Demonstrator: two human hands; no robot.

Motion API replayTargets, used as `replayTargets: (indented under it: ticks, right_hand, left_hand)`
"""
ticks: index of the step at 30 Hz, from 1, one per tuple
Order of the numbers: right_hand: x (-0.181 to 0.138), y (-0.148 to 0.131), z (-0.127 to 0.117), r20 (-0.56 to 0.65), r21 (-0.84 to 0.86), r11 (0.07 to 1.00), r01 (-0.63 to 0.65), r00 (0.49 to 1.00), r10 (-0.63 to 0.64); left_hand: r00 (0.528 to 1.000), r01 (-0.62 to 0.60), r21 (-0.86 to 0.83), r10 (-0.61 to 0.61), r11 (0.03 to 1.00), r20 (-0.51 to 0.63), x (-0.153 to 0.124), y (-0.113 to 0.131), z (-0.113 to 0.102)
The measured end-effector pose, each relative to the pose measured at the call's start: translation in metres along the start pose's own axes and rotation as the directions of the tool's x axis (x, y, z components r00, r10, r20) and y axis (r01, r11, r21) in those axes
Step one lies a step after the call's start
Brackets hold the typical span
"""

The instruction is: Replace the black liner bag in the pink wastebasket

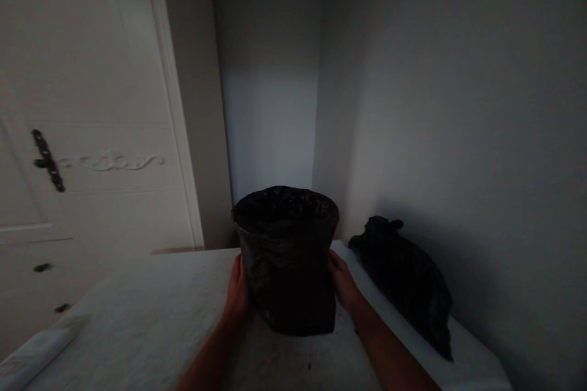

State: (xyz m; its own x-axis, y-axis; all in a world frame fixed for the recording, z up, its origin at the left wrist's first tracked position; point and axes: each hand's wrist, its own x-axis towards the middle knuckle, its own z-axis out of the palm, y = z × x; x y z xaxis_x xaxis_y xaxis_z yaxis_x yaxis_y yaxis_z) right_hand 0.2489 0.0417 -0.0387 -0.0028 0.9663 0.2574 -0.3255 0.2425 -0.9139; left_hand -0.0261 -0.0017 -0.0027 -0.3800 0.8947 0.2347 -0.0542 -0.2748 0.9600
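Grip of left hand (pixel 238 293) and right hand (pixel 342 281) clasps opposite sides of a round-mouthed, black-plastic-covered container (pixel 291 281), on or just above the white table (pixel 156 299), left of a bulging black plastic bag (pixel 408 275).

Table top (pixel 151 305): pale, small dark specks (pixel 309 366) at near middle
Right side: bunched black bag (pixel 408 287), lying lengthwise
Near left: pale, blurred object (pixel 39 348)
Middle: black-lined container (pixel 288 281), base contact unclear
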Motion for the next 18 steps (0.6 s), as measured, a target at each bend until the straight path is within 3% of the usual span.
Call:
replayTargets:
  ticks: [11, 18]
  right_hand:
    - [0.004, -0.001, 0.003, -0.056, 0.051, 0.999, 0.002, 0.998, 0.001]
    - [0.001, -0.006, 0.01, -0.126, 0.094, 0.996, -0.011, 0.992, 0.023]
  left_hand:
    - [0.983, -0.152, 0.095, 0.16, 0.984, -0.089, -0.005, 0.019, -0.005]
    - [0.971, -0.162, 0.053, 0.169, 0.985, -0.172, -0.009, 0.042, -0.004]
